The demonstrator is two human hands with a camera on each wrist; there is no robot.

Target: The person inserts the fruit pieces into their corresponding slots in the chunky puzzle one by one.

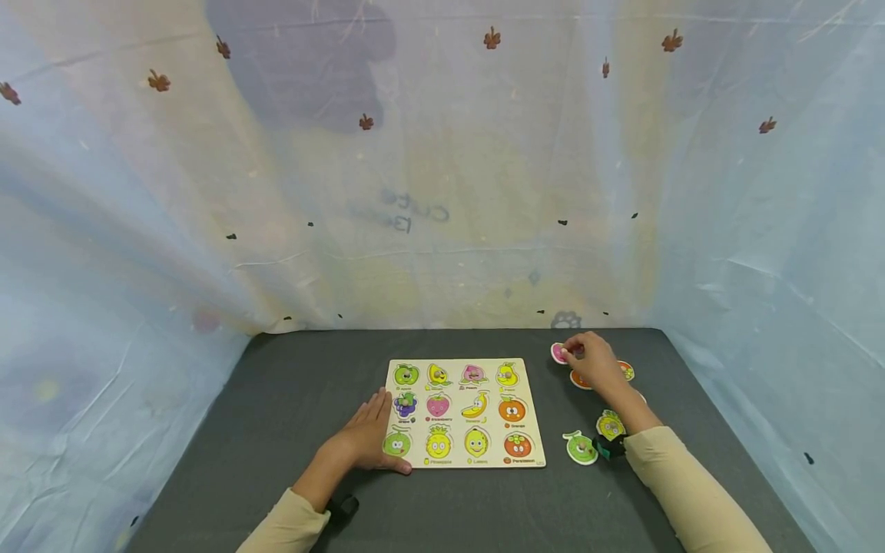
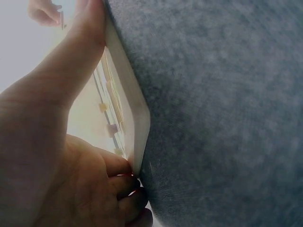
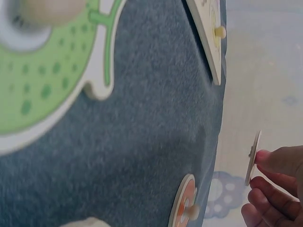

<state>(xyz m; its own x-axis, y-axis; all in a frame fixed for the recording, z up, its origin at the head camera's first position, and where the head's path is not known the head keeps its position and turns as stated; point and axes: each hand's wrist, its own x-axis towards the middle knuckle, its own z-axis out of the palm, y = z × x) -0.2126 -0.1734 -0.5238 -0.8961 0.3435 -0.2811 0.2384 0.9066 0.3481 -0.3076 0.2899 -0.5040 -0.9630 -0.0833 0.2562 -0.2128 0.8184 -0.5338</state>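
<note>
Table (image 1: 297,399): grey. Board (image 1: 495,442): flat on it, left of the loose pieces. Left hand (image 1: 369,432): spread, thumb out, touching the board's left side. Right hand (image 1: 593,365): thumb and fingers pinching. Pink piece (image 1: 558,353): held there.

The head view looks forward and down from afar; close wrist views both include the board (image 1: 455,399).

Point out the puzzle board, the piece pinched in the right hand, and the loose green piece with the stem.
Puzzle board (image 1: 456,395), head view: bare pale surface near its middle.
Pinched piece (image 3: 252,161), right wrist view: middle of its thin edge.
Loose green piece (image 1: 583,457), head view: lower part of its face.
</note>
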